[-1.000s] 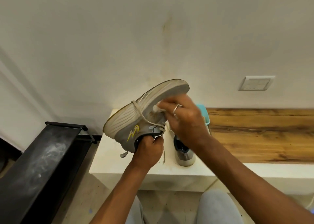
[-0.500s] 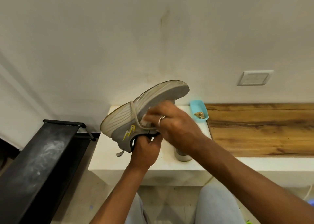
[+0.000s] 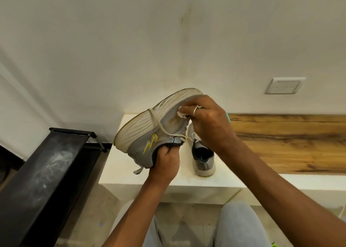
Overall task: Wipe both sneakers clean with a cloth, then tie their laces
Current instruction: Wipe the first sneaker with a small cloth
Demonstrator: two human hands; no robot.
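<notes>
A grey sneaker (image 3: 149, 132) with a white sole and a yellow logo is held up, tipped on its side with the sole facing left and up. My left hand (image 3: 165, 162) grips it at the heel opening. My right hand (image 3: 207, 121), wearing a ring, presses a small white cloth (image 3: 182, 113) against the sneaker's side near the toe, beside a brownish stain. A loose lace loops across the sole. The second grey sneaker (image 3: 203, 158) stands upright on the white ledge (image 3: 131, 173), partly behind my right wrist, laces loose.
A black metal rack (image 3: 43, 173) stands at the left, close to the ledge. A wooden surface (image 3: 292, 143) runs along the right, with a turquoise edge peeking out behind my right hand. A wall plate (image 3: 284, 85) sits on the white wall. My knees in grey trousers are below.
My right hand with the cloth has slid up along the sneaker's side toward the toe. The second sneaker shows more fully now. The turquoise tray is hidden behind my hand.
</notes>
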